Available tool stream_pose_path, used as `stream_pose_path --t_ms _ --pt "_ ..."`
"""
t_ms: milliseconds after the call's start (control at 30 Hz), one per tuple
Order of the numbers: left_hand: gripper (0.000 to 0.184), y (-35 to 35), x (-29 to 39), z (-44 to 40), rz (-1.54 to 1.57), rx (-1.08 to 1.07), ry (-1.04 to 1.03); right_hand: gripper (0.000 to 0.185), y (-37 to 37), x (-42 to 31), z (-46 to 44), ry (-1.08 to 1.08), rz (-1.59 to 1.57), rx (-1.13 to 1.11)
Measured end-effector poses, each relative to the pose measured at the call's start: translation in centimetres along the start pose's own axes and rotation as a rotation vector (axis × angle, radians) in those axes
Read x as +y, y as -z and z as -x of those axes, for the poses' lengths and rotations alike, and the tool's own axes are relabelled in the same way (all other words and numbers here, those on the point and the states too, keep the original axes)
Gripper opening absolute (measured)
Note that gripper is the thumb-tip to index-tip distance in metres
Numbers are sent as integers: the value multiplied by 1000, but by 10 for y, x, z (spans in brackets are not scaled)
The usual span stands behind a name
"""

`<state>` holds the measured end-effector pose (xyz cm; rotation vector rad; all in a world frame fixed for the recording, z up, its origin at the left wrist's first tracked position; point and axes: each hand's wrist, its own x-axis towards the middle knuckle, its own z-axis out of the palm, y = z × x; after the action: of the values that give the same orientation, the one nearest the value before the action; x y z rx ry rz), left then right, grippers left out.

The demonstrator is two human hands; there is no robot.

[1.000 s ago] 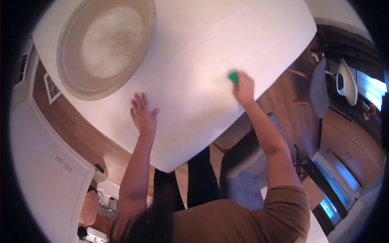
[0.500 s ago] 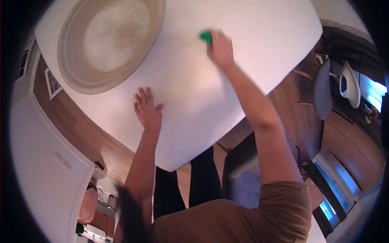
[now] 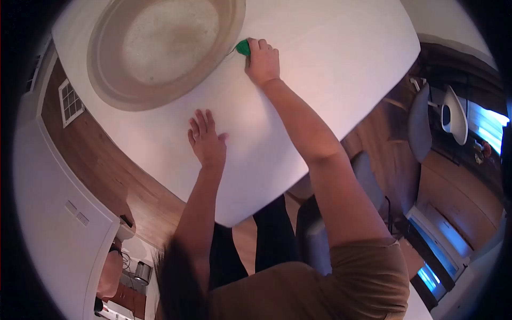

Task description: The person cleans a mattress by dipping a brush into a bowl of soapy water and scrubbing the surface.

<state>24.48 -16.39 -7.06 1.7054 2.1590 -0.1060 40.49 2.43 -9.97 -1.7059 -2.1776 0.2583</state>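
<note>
On the white table (image 3: 320, 64), my right hand (image 3: 264, 63) grips a small green sponge (image 3: 243, 48), most of which my fingers hide. The sponge is close to the right rim of a large beige basin (image 3: 109, 80). Pale, cloudy water (image 3: 170, 37) with bubbles lies in the basin. Below the basin's near rim, my left hand (image 3: 209, 141) rests palm down on the tabletop with its fingers spread and nothing in them. A ring shows on one of its fingers.
Grey chairs (image 3: 420, 125) stand on the wood floor beyond the table's right edge. A white moulded seat (image 3: 453, 117) is farther right. At the left, a white wall (image 3: 58, 176) runs along the floor. My legs are below the table's near corner.
My right hand has swept left across the table with the green sponge, closer to the basin. My left hand stays flat on the table. The view has shifted slightly.
</note>
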Motion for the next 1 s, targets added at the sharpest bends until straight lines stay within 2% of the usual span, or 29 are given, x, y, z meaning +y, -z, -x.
stream_pose_path --t_ms 67,100,200,267,333,467,533,567,633,667,733,767,833,900,933,1000 --pt "85 4 3 3 32 16 -12 39 27 15 44 61 -17 -56" --pt "85 2 1 1 31 5 -13 42 39 31 93 42 -3 -50" --pt "84 7 3 4 36 -39 -13 52 97 78 242 -126 47 -225" --pt "84 8 1 4 25 -53 -16 51 109 77 252 -143 68 -218" --pt "83 7 0 4 48 -27 -32 50 81 70 223 -94 22 -155" --pt "80 5 -20 4 137 75 -111 36 2 -22 42 14 -87 63" --pt "76 11 -52 5 379 249 -228 36 -8 -45 22 -60 7 48" --pt "69 34 -65 14 355 309 -168 36 5 -38 44 -72 24 48" --pt "40 82 -109 21 683 394 -163 39 37 -15 110 -87 38 -43" --pt "34 133 -119 34 646 357 -160 43 54 2 164 -174 79 -59" --pt "34 219 -146 56 764 299 -241 51 89 24 279 -359 179 -180" --pt "34 277 -146 73 807 229 -274 48 120 19 319 -497 300 -365" --pt "35 401 -149 120 469 75 -692 39 174 -4 353 -700 323 -636" --pt "38 523 -113 200 138 -22 -1093 31 209 -31 355 -745 151 -483" --pt "39 557 -95 240 90 -56 -1282 33 209 -34 356 -703 90 -356" --pt "39 570 -79 304 158 -73 -1552 33 244 -83 322 -701 14 -345"
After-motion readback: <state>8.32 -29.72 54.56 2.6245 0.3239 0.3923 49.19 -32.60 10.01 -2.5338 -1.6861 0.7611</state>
